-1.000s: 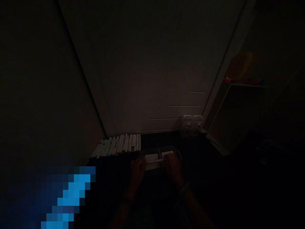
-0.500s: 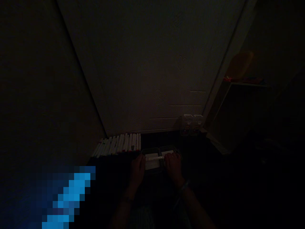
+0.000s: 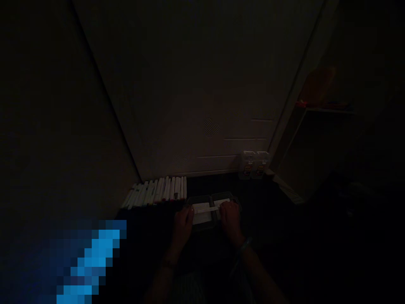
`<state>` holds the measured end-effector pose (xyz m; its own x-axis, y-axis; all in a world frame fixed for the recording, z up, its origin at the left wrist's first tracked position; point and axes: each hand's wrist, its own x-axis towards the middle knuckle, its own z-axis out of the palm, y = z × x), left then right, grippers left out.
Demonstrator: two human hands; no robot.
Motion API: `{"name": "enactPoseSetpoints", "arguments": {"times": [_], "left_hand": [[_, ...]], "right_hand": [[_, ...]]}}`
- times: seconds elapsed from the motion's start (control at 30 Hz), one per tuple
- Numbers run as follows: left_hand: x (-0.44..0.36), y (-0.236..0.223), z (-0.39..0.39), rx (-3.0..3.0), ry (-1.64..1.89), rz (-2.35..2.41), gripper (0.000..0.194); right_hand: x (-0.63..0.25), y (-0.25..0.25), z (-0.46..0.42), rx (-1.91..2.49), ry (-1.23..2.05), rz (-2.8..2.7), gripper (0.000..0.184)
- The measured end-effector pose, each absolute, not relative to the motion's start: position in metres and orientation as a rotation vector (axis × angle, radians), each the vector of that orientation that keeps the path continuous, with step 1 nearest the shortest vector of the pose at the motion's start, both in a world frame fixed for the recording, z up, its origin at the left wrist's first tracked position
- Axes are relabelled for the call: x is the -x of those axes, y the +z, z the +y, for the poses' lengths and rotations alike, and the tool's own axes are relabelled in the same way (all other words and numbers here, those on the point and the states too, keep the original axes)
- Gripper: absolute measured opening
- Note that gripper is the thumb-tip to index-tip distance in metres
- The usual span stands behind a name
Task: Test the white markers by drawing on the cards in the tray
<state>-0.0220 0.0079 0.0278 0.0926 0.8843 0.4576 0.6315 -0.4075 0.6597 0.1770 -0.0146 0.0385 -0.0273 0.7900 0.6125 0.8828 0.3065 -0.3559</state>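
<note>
A slim white marker [image 3: 205, 210] is stretched sideways between my two hands. My left hand [image 3: 184, 219] is closed around its left end, and my right hand [image 3: 230, 217] grips its right end. Directly beneath lies an opened clear plastic case [image 3: 202, 228] with two halves, each with a white sheet or card [image 3: 201, 218] in it. Left of the case, a row of several similar white markers [image 3: 158, 191] lies side by side on the dark surface. The dim light hides the fingertips and any writing on the marker.
Two clear plastic cases [image 3: 254, 164] stand upright against the pale panel [image 3: 190, 105] at the back right. A shelf unit [image 3: 329, 111] on the right carries an orange object [image 3: 318, 86]. A bright blue pixelated patch covers the lower left.
Both hands stay nearly in place on the marker. The marker's visible middle looks slightly different, and the view has shifted a little. The cases and the marker row have not moved.
</note>
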Motion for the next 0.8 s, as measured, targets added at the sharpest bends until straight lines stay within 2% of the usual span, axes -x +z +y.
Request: {"name": "enactPoseSetpoints", "arguments": {"times": [0.63,0.8], "left_hand": [[0.0257,0.0216,0.0094,-1.875,1.332,1.601,0.042],[0.0243,0.0237,0.0080,-1.913,1.315,1.565,0.038]], "right_hand": [[-0.1744,0.0360,-0.0166,1.479,-0.202,-1.869,0.029],[-0.1750,0.0306,-0.0137,1.456,-0.216,-1.837,0.030]]}}
